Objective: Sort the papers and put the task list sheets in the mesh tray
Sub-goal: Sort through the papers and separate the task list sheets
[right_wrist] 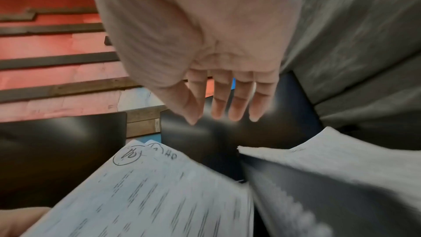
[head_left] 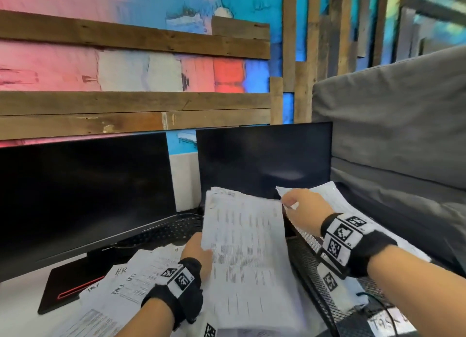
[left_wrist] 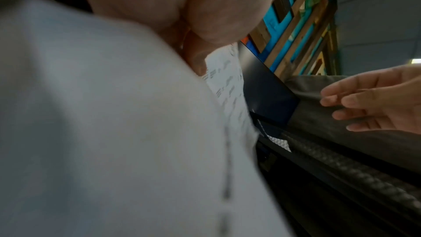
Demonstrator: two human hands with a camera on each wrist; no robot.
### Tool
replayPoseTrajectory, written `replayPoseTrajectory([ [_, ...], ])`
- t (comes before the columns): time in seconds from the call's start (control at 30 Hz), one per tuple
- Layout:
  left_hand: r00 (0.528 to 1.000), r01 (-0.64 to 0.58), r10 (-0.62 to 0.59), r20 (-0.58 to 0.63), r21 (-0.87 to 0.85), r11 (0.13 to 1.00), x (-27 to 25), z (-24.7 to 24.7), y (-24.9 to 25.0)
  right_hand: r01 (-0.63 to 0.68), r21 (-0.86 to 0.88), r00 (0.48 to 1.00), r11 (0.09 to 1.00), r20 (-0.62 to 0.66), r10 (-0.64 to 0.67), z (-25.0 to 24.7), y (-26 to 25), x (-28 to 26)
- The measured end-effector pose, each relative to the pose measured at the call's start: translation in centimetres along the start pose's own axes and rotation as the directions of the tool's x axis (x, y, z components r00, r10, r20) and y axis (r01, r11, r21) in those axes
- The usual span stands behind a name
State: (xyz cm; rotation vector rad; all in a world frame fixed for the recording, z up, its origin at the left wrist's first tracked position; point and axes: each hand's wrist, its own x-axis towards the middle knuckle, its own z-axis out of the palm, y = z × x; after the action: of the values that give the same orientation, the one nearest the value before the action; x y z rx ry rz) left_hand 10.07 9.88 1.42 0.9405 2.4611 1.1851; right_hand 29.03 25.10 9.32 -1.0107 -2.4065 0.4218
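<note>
My left hand [head_left: 201, 246] grips the left edge of a raised stack of printed sheets [head_left: 247, 248]; its top sheet has a circled mark and "HR" written at the top [right_wrist: 159, 195]. In the left wrist view, the thumb [left_wrist: 196, 57] pinches the paper [left_wrist: 91, 114]. My right hand [head_left: 295, 205] hovers above the black mesh tray [head_left: 310, 258], fingers straight [right_wrist: 223, 113] and holding nothing. White sheets [head_left: 335, 198] lie in the tray [right_wrist: 296, 210]. More papers with handwritten "TASK LIST" and "HR" headings [head_left: 131, 281] are spread on the desk under my left wrist.
Two dark monitors [head_left: 83, 193] [head_left: 264, 160] stand behind the papers, with a black keyboard [head_left: 171, 230] below them. A black monitor base with a red line [head_left: 70, 286] sits at the left. A grey cushion [head_left: 403, 135] bounds the tray's right side.
</note>
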Motion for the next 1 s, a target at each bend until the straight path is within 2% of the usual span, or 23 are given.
replayPoseTrajectory([
  [0.07, 0.999, 0.006, -0.005, 0.052, -0.006, 1.000, -0.4, 1.2, 0.4, 0.020, -0.169, 0.998, 0.985, 0.064, -0.009, -1.2, 1.2, -0.5],
  [0.13, 0.997, 0.002, -0.002, 0.083, -0.009, 1.000, -0.5, 2.1, 0.4, -0.012, -0.268, 0.989, 0.963, 0.138, 0.051, -1.8, 2.5, -1.0],
  [0.23, 0.996, -0.009, 0.013, 0.092, -0.038, 0.999, -0.4, 2.3, 0.2, -0.038, -0.305, 0.963, 0.951, 0.242, 0.116, -2.2, 3.9, -2.0],
  [0.33, 0.993, -0.015, 0.021, 0.119, -0.050, 0.999, 0.1, 1.5, 0.3, 0.005, -0.381, 0.931, 0.924, 0.340, 0.135, -2.2, 4.2, -2.8],
  [0.4, 0.992, -0.008, 0.018, 0.125, -0.079, 0.997, 0.3, 0.9, 0.2, 0.011, -0.368, 0.913, 0.930, 0.383, 0.141, -1.9, 4.3, -2.9],
  [0.57, 0.986, 0.062, -0.020, 0.164, -0.256, 0.965, 0.8, 0.6, -0.4, -0.009, -0.321, 0.918, 0.947, 0.373, 0.136, -1.6, 4.5, -2.4],
  [0.77, 0.972, 0.014, 0.039, 0.233, -0.220, 0.975, 0.1, 3.1, -0.4, 0.006, -0.325, 0.906, 0.946, 0.403, 0.133, -1.6, 4.9, -2.0],
  [0.87, 0.961, 0.027, 0.034, 0.275, -0.215, 0.976, -0.7, 5.5, 0.6, 0.026, -0.317, 0.911, 0.948, 0.398, 0.107, -1.5, 4.9, -2.2],
  [1.0, 0.955, 0.065, 0.026, 0.294, -0.297, 0.953, -0.6, 8.7, 1.4, 0.018, -0.275, 0.913, 0.961, 0.397, 0.096, -1.8, 5.4, -2.6],
])
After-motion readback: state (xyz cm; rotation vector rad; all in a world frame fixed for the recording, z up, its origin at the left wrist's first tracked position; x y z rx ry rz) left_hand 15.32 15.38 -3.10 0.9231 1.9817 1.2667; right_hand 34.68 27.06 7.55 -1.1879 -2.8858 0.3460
